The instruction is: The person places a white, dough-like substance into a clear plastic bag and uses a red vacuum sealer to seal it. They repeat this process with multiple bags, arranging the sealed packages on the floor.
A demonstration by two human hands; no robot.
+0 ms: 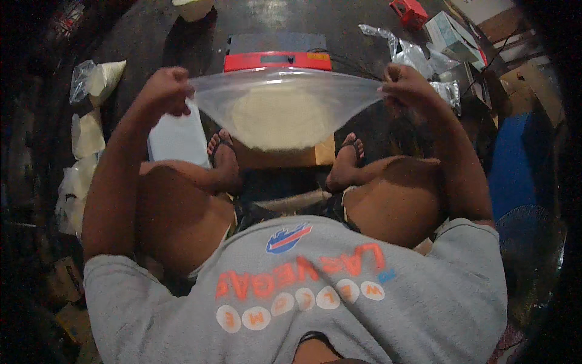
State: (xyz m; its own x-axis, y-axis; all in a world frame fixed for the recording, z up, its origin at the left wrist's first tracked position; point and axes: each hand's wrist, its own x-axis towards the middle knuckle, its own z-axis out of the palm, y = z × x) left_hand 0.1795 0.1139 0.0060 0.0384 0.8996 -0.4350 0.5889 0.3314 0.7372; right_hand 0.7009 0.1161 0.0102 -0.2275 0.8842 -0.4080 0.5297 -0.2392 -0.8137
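Observation:
Between my two raised hands stretches a clear plastic bag (282,118), its lower part filled with a pale yellow powder or grain too fine to tell. My left hand (168,91) is closed on the bag's upper left corner. The upper right corner is pinched in my right hand (407,88). Pulled wide, the bag's top edge runs almost straight from hand to hand. Just beyond that edge stands a red device with a small display (277,60), partly covered by the bag. Below the bag a cardboard box (273,159) shows between my feet.
Several filled clear bags (91,136) line the left side. A white flat container (178,136) lies by my left foot. At the far right are silvery plastic packaging (418,54), a light box (454,39) and a red object (409,13). A blue panel (514,164) stands at right.

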